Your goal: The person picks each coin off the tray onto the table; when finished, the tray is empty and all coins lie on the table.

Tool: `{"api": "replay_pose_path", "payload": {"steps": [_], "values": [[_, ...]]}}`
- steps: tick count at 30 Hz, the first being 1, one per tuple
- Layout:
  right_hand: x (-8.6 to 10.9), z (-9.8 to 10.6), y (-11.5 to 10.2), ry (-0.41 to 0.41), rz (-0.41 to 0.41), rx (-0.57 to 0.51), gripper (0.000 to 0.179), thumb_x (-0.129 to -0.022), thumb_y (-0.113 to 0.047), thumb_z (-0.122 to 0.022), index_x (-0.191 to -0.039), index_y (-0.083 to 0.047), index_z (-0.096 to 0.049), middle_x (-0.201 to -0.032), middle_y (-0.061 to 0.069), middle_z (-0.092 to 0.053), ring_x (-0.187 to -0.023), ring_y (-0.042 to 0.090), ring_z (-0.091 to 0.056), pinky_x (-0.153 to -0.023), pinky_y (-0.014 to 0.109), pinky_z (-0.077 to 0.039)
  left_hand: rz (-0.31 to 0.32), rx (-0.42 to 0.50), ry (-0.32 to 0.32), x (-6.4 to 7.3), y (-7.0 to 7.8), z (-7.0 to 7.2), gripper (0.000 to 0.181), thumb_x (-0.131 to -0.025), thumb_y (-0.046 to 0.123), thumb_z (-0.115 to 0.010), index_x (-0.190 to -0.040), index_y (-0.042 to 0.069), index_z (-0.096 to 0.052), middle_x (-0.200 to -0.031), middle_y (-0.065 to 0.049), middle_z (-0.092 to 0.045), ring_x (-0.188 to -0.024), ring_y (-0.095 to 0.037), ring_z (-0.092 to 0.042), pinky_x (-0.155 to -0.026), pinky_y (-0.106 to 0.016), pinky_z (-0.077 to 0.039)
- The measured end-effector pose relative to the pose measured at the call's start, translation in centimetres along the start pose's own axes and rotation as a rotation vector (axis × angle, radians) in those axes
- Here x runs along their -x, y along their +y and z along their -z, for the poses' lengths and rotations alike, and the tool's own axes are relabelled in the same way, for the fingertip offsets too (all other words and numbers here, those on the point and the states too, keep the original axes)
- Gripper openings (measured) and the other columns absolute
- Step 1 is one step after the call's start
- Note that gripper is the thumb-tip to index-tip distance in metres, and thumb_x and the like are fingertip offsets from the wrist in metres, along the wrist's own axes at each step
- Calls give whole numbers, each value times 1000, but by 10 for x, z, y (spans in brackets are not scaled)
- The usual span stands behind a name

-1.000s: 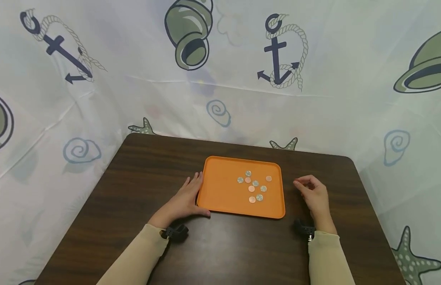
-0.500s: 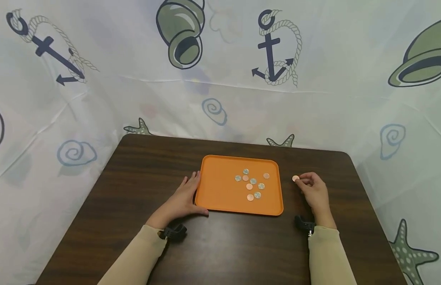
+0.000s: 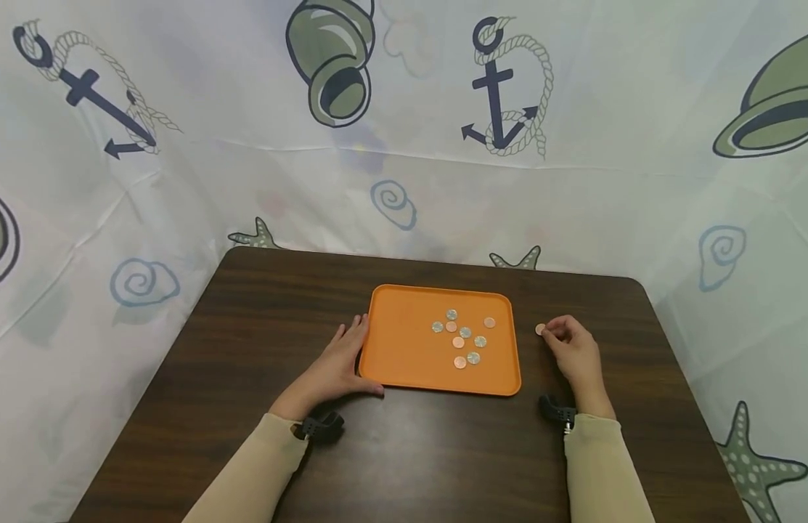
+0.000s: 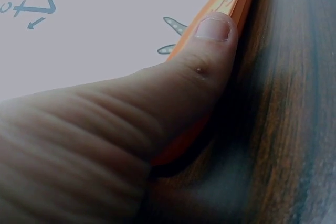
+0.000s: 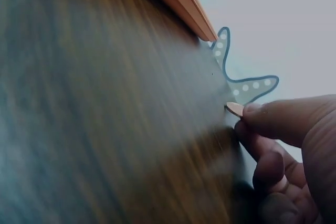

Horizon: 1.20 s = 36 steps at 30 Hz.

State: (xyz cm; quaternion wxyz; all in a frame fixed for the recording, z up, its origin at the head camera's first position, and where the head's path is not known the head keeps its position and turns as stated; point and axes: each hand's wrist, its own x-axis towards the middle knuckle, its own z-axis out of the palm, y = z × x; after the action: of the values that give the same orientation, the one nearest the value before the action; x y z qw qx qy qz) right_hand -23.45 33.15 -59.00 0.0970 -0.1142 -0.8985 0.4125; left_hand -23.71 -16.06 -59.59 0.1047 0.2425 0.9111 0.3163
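My right hand [image 3: 576, 356] is over the table to the right of an orange tray [image 3: 404, 290]. It pinches a copper-coloured coin [image 3: 540, 329] between thumb and fingertips. In the right wrist view that coin [image 5: 234, 109] is nearly edge-on, apart from the tray. Several coins lie flat on the right half of the tray, some silver, like this silver coin [image 3: 473, 358], and some copper, like this copper coin [image 3: 460, 362]. With fingers spread, my left hand [image 3: 338, 367] rests against the tray's left edge. Its thumb [image 4: 212, 32] lies along the front rim in the left wrist view.
A dark wood-grain table [image 3: 443, 465] carries the tray. Behind and beside it hangs a white cloth [image 3: 299, 181] printed with anchors, shells and starfish. Each wrist wears a black strapped device, such as the right device [image 3: 557, 410].
The copper coin in my right hand, barely visible at first, has come into view at the fingertips. The head view has shifted slightly. My left hand and the coins on the tray stay put.
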Motion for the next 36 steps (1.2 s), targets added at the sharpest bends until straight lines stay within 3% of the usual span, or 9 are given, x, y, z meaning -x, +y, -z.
{"api": "replay_pose_path", "payload": {"steps": [7, 15, 23, 28, 36], "values": [[3, -2, -1, 19, -32, 45, 28, -104, -38, -77, -114, -12, -81, -101, 12, -78, -85, 21, -62, -71, 26, -47, 1, -5, -1, 0, 2, -1, 149, -76, 67, -93, -176, 6, -1, -185, -14, -5, -173, -28, -1, -140, -58, 1], [3, 0, -6, 11, -30, 66, 26, -106, -35, -74, -115, -12, -83, -106, 11, -82, -86, 21, -64, -70, 26, -48, -1, -9, 9, -1, 5, -1, 149, -76, 67, -93, -176, 7, -1, -185, -11, -5, -173, -26, -1, -140, -57, 1], [3, 0, -3, -27, 2, 110, 26, -105, -33, -76, -117, -12, -85, -112, 14, -79, -98, 28, -65, -82, 34, -47, 6, -5, 4, 0, 8, -2, 150, -75, 68, -93, -176, 5, -2, -185, -13, -7, -173, -28, -4, -140, -57, -1], [2, 0, -1, -5, -37, 67, 27, -104, -36, -77, -116, -13, -83, -106, 13, -78, -91, 25, -60, -75, 31, -45, 3, -13, 10, 1, 7, -2, 149, -75, 68, -93, -176, 5, -2, -185, -13, -8, -173, -29, -4, -140, -57, -1], [-1, -3, -6, -53, 20, 104, 27, -107, -31, -73, -120, -11, -83, -117, 17, -78, -100, 32, -65, -84, 38, -48, 1, -10, 7, 3, 5, 2, 146, -77, 66, -93, -176, 7, -3, -185, -13, -5, -173, -28, -3, -140, -57, -1]]}}
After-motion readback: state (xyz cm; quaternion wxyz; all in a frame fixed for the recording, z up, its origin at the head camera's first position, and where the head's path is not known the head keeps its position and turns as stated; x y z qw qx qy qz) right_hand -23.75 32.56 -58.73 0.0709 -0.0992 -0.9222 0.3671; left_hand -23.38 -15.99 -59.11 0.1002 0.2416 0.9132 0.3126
